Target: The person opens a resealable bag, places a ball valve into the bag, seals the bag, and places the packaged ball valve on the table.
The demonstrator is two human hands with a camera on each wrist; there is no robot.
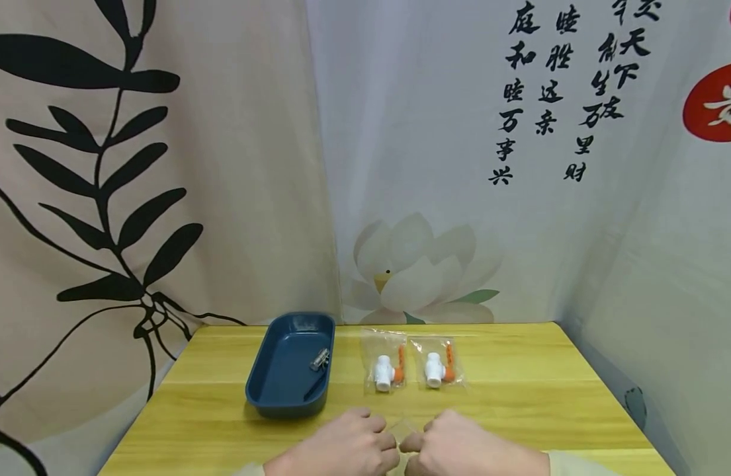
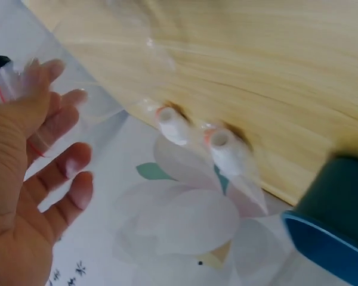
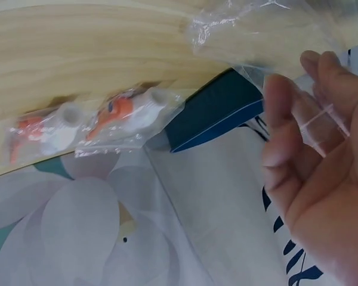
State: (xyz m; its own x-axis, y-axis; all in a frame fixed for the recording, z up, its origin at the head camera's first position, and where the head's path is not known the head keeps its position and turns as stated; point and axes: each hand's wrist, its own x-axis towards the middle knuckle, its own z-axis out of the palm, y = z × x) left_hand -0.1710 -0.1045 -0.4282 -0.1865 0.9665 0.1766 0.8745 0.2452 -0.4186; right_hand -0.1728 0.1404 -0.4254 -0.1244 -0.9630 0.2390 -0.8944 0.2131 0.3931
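My left hand [image 1: 350, 444] and right hand [image 1: 460, 444] meet knuckle to knuckle over the front of the table. Between them they hold a clear zip bag [image 3: 256, 30], each pinching its top edge; a red zip line crosses the left fingers in the left wrist view. Nothing shows inside the hanging part of this bag. Just beyond the hands lie two bagged white plastic valves with orange handles, a left valve [image 1: 384, 374] and a right valve [image 1: 434, 370], side by side.
Left of the valves stands a dark blue tray [image 1: 282, 363], holding a small metal piece [image 1: 320, 359] and a thin dark piece [image 1: 313, 387]. The yellow wood-grain table [image 1: 520, 383] ends against a printed curtain [image 1: 270, 165] at the back.
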